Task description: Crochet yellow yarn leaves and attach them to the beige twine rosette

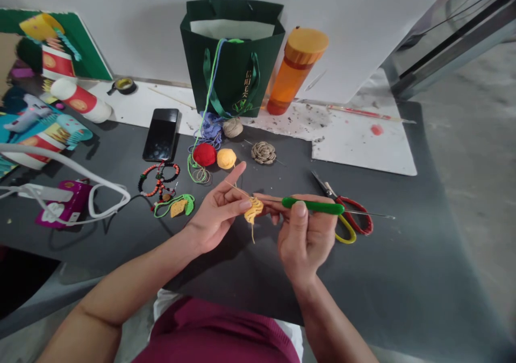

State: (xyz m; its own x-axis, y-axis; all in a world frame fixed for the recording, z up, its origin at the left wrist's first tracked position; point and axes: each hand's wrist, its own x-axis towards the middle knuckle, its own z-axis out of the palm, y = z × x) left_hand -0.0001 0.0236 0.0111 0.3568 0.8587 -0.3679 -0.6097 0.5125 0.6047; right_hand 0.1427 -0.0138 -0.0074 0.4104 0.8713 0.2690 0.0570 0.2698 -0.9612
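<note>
The grip of the right hand (304, 239) is clenched around the green handle of a crochet hook (312, 206). The left hand (215, 212) pinches a small yellow crochet piece (253, 210) at the hook's tip, well in front of the green bag (231, 67) and just above the desk (403, 255). A thin strand (237, 189) crosses the left forefinger. If it slipped off, tension would likely go and a loop could drop. The scissors (349, 218), lying to the front and right of the bag, might snag it. The bag bears gold characters, too small to read.
</note>
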